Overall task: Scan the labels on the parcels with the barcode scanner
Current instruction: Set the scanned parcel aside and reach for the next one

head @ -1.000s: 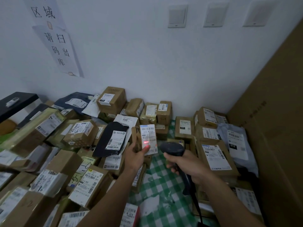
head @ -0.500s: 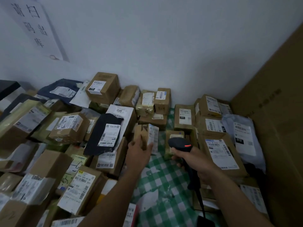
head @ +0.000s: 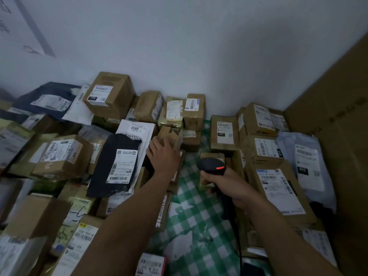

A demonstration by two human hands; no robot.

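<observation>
My left hand (head: 163, 156) reaches forward and holds a small brown cardboard parcel (head: 169, 136) down among the pile, brown side up, its label out of sight. My right hand (head: 225, 182) grips the black barcode scanner (head: 212, 166) by its handle, with a red light lit on the head and its cable running down toward me. The scanner head points toward the parcels ahead. Many labelled parcels surround both hands, among them a black mailer bag (head: 115, 164) just left of my left hand and a white bag marked 6813 (head: 137, 129).
Brown boxes are piled at the left (head: 61, 156), at the back along the white wall (head: 109, 94) and at the right (head: 276, 188). A green checked cloth (head: 199, 208) shows between them. A tall cardboard sheet (head: 342, 136) stands at the right.
My left hand has lowered the small parcel from in front of the scanner and turned its label away, setting it into the pile. The scanner dropped slightly. The view tilted down.
</observation>
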